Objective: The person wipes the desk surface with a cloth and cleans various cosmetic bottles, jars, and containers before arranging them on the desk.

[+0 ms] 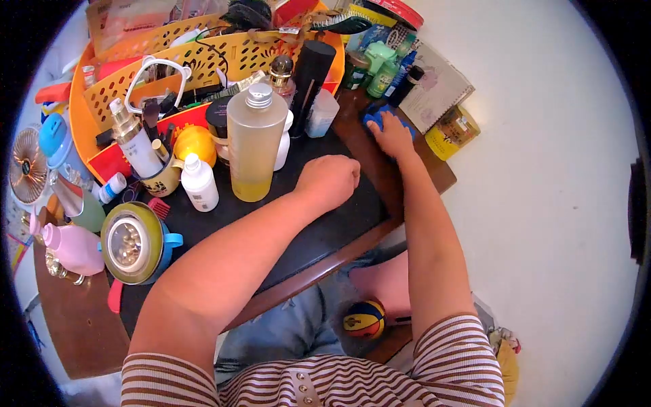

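Note:
My left hand (329,182) is curled into a loose fist over the black table mat (298,247), right of a tall bottle of pale yellow liquid (256,146); nothing shows in it. Over at the table's right end, my right hand (393,136) presses on a crumpled blue cloth (409,129), its fingers partly over the cloth. That cloth lies on the brown wooden edge (363,125), just below a dark capped bottle (405,86) and small green bottles (383,76).
An orange basket (81,122) packed with cosmetics fills the back. A white bottle (199,183), a yellow-green round container (129,244) and a pink bottle (74,249) stand at the left. A notebook (434,85) and yellow tin (452,132) sit beyond the right edge.

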### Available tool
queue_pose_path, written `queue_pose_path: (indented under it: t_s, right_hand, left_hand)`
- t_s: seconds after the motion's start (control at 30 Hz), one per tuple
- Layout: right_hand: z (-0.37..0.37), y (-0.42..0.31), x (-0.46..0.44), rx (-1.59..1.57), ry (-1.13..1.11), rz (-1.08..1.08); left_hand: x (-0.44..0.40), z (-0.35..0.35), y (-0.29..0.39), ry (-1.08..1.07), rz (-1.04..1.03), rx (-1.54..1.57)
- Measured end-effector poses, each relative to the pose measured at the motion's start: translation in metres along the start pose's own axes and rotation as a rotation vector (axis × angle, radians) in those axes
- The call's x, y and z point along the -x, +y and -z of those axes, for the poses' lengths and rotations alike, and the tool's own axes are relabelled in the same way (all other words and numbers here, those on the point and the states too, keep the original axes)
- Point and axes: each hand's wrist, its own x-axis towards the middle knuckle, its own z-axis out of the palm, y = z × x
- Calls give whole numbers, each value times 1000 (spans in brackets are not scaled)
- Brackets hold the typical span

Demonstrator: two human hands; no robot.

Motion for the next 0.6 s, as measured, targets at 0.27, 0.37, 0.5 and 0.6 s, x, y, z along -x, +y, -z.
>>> queue_pose_path:
  t_s: [0.27,0.37,0.5,0.6]
  right_hand:
    - [15,-13,74,-33,68,179]
    - [31,-27,111,-85,29,238]
    - [46,-41,159,-80,26,300]
    - [49,-43,172,-82,25,317]
  left_hand:
    - [1,1,0,10,-5,18]
    - [0,-2,-3,27,-10,12]
    - [3,1,-1,43,-14,7]
    - [1,2,0,10,14,27]
